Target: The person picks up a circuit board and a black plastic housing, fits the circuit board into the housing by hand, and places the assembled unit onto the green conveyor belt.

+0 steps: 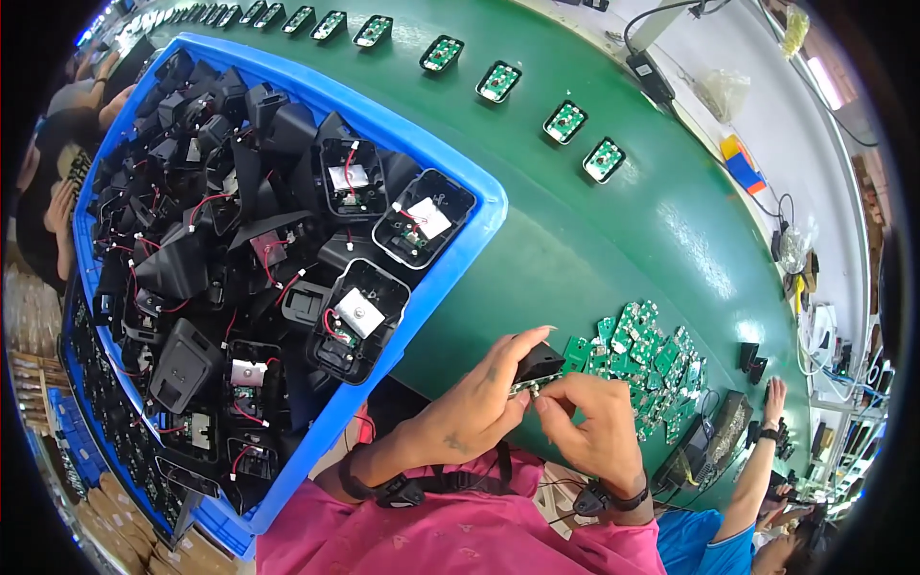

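My left hand (484, 388) is closed around a small black plastic housing (540, 362), held above the near edge of the green table. A circuit board (533, 382) shows as a thin edge at the housing's near side. Against that edge my right hand (596, 422) pinches with thumb and forefinger; a tiny pale piece shows at the fingertips, too small to name. Just right of the hands lies a loose pile of green circuit boards (661, 359). To the left, a blue crate (458, 182) is heaped with black housings (172, 264), several with red wires and white plugs.
A curved row of black housings with green boards (499, 82) runs along the far side of the green table (460, 307). At right are a grey slotted box (728, 436) and small black parts (751, 358). A co-worker's hand (774, 401) rests on the table nearby.
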Motion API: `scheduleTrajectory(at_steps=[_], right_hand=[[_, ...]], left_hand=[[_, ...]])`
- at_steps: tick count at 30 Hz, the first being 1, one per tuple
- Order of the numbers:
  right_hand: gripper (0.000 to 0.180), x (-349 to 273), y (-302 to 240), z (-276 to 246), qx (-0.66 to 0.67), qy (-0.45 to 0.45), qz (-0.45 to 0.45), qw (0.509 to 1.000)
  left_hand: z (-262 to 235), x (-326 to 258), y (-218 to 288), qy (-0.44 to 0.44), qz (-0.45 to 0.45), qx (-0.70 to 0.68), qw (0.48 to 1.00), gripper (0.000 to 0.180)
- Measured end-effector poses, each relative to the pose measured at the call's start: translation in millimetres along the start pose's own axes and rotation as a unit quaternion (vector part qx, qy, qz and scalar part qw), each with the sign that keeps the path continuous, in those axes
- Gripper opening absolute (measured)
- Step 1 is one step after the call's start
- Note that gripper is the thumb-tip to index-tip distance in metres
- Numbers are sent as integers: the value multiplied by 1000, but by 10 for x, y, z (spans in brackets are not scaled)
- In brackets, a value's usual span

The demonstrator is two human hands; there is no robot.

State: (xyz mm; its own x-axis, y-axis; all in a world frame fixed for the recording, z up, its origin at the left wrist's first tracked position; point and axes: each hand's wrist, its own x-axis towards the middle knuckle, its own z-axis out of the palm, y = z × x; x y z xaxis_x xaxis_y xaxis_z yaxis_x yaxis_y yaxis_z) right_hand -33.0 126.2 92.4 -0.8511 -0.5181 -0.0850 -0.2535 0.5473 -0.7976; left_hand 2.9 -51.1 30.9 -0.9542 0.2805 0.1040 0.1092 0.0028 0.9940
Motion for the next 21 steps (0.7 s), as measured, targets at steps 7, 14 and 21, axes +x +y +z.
scheduleTrajectory(at_steps=[7, 14, 21], right_hand=[[6, -20, 14, -13, -2, -5, -5, 1000], [7, -81, 71, -45, 12, -11, 4, 1000], [7, -54, 73, -46, 24, -35, 43, 998]], left_hand=[[-12, -37, 64, -33, -22, 6, 999, 63], [64, -23, 41, -30, -13, 7, 999, 65], [64, -30, 39, -28, -9, 61, 998, 64]])
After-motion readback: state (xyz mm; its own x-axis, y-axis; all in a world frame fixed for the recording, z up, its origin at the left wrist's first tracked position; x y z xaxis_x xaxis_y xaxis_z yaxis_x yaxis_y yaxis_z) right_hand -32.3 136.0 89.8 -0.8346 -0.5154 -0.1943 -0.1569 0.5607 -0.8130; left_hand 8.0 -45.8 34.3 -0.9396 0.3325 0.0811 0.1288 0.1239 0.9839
